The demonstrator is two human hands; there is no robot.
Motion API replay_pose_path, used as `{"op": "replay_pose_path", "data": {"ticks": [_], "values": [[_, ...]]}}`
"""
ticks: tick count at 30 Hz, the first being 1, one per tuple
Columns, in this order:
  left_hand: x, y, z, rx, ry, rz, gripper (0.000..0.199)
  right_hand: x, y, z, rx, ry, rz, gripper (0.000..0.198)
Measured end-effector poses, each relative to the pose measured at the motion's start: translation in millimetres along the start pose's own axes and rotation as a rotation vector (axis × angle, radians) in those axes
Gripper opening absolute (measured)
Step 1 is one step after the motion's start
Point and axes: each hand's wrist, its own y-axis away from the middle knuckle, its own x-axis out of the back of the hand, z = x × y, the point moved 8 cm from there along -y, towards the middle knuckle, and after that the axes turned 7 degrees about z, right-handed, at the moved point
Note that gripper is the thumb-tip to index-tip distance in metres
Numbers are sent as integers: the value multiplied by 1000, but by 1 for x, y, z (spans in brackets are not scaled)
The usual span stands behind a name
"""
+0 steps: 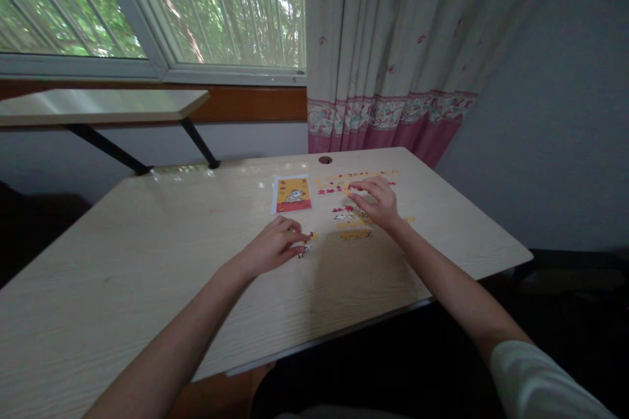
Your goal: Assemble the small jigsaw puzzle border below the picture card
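My left hand (275,243) is low over the table, its thumb and index finger around a few small joined jigsaw puzzle pieces (305,249), white and yellow with dark lines. The fingertips touch these pieces. Farther right, my right hand (377,201) hovers above rows of loose pieces, thumb and index finger apart. Red pieces (328,191) lie just left of its fingertips. Below it are yellow pieces (354,234) and a white piece (343,217); the hand covers part of these rows. A picture card (293,195), showing a white animal on yellow and red, lies between and beyond my hands.
Pale wooden table (147,275) with its front edge close to my body. A raised shelf (108,106) on black supports stands at the back left. Behind the table are a window (226,13) and a floral curtain (383,46). A round cable hole (325,160) is near the back edge.
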Motion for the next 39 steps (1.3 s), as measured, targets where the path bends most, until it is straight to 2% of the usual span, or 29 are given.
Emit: {"op": "replay_pose_path", "data": {"ticks": [8,12,16,19,23,26,31,39], "values": [[1,-1,5,-33,-71,11,28,4,-2,-4,34,6,51,23],[3,-1,-3,33,-115,66,27,11,-8,0,57,-13,33,22],[6,-3,-13,218,-156,169,26,18,-7,15,33,-27,-132,23],[3,-5,-14,344,-92,215,27,23,7,27,13,-51,-309,23],[-5,-10,-8,379,-38,242,25,25,38,41,-85,-103,-566,22],[-10,-12,-6,377,-33,242,21,24,59,47,-137,-120,-696,21],[-19,-16,-11,376,25,206,15,19,75,50,-144,-109,-775,18],[-24,-18,-15,400,46,189,12,17,75,50,-131,-58,-821,16]]}}
